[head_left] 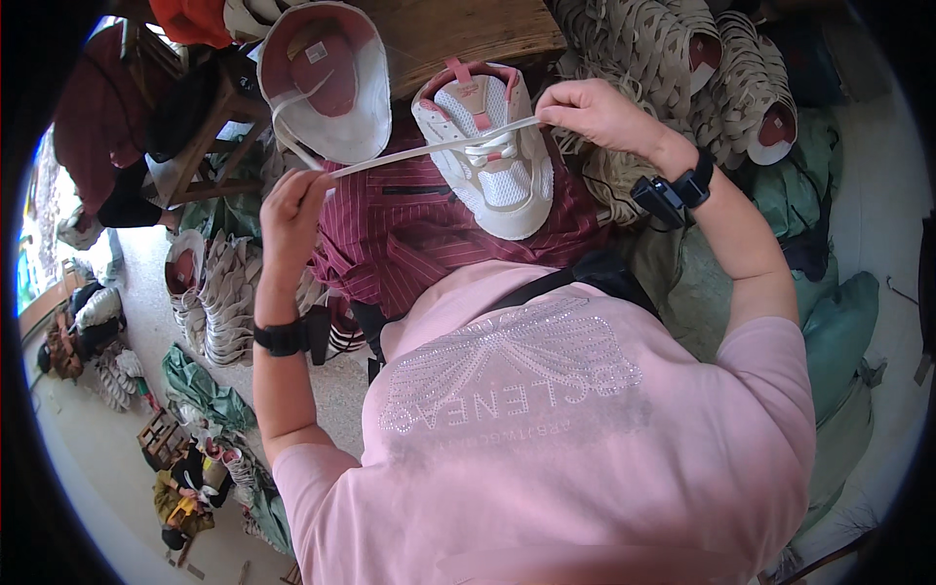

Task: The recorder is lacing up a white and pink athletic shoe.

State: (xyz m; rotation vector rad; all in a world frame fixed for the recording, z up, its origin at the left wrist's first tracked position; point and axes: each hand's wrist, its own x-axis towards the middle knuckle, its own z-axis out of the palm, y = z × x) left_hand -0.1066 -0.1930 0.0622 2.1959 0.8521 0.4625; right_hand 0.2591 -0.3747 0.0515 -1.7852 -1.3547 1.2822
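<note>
A white and pale grey sneaker [507, 200] with pinkish-red lining rests on my lap, its toe toward me. One pale flat shoelace [409, 153] runs across it, stretched out to both sides. My left hand [294, 210] is closed in a pinch on the lace, left of the shoe. On the other side, my right hand [600, 112] pinches the lace between thumb and fingers, just beyond the shoe's collar. Some lacing crosses the shoe's tongue. Behind my left hand lies a white shoe piece [375, 97] with a pinkish-red inside and a loose lace.
A wooden tabletop [468, 39] stands ahead. Stacked shoe uppers [643, 49] lie at the far right, and more nested uppers [229, 302] on the floor at left. Green sacks [843, 312] line the right side. A wooden stool [210, 161] and another person [185, 497] are at left.
</note>
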